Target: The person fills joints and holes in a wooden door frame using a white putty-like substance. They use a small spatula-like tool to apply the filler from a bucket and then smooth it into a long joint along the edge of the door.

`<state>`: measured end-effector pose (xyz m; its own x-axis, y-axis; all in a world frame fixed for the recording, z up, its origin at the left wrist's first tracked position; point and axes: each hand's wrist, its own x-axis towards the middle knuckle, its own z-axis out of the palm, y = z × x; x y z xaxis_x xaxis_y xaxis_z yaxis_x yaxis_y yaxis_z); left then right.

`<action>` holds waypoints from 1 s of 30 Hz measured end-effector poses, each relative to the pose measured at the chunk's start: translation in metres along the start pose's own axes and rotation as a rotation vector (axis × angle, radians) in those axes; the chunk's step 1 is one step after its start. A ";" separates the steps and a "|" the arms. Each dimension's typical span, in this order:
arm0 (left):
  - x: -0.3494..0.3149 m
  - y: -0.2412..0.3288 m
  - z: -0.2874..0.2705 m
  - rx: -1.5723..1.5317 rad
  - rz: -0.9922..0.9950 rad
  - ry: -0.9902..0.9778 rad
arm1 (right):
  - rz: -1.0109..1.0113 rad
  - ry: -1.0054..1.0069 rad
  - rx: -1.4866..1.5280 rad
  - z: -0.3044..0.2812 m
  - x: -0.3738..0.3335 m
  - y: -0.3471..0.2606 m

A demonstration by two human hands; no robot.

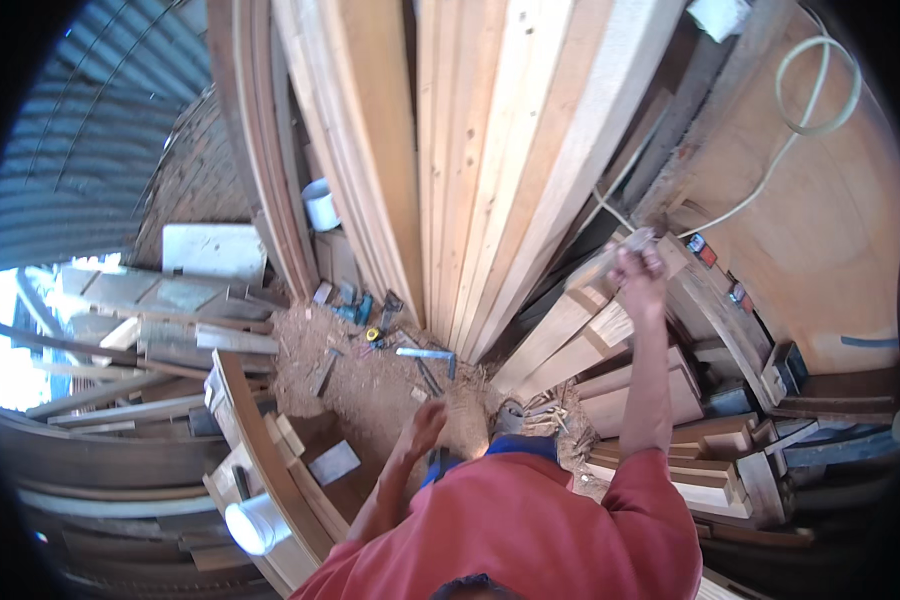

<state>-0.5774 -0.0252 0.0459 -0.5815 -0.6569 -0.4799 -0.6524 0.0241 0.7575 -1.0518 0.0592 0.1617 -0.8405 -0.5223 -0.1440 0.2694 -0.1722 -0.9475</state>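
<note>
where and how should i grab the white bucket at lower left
The white bucket is probably best held around its curved wall, coming from the person's left: the boards run close along its right side, while its round pale end faces left. No handle shows clearly.

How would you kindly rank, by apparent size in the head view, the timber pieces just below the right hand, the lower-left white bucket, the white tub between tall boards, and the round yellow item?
1. Timber pieces, together
2. White bucket
3. White tub
4. Round yellow item
</note>
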 end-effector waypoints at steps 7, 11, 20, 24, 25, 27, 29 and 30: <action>0.005 0.103 -0.034 -0.611 0.306 0.051 | -0.023 -0.553 -0.175 0.149 -0.143 0.061; -0.038 0.060 -0.073 -0.457 0.283 0.240 | -0.147 -0.797 -0.395 0.214 -0.205 0.064; -0.164 -0.056 -0.108 -0.701 0.218 0.424 | -0.244 -1.406 -0.876 0.300 -0.317 0.086; -0.214 -0.081 -0.116 -1.325 0.280 0.262 | 0.483 -1.643 -0.303 0.323 -0.353 0.092; -0.224 -0.087 -0.120 -1.567 0.392 0.175 | 0.488 -1.692 -0.120 0.327 -0.360 0.095; -0.238 -0.099 -0.130 -1.651 0.467 0.146 | 0.451 -1.525 -0.057 0.337 -0.389 0.106; -0.250 -0.109 -0.137 -1.690 0.473 0.068 | 0.402 -1.508 -0.015 0.351 -0.424 0.114; -0.256 -0.110 -0.142 -1.665 0.468 0.022 | 0.351 -1.458 0.031 0.355 -0.437 0.116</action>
<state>-0.2875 0.0338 0.1481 -0.5447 -0.8316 -0.1086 0.7265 -0.5326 0.4342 -0.4861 -0.0291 0.2160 0.4555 -0.8879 0.0646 0.3779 0.1271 -0.9171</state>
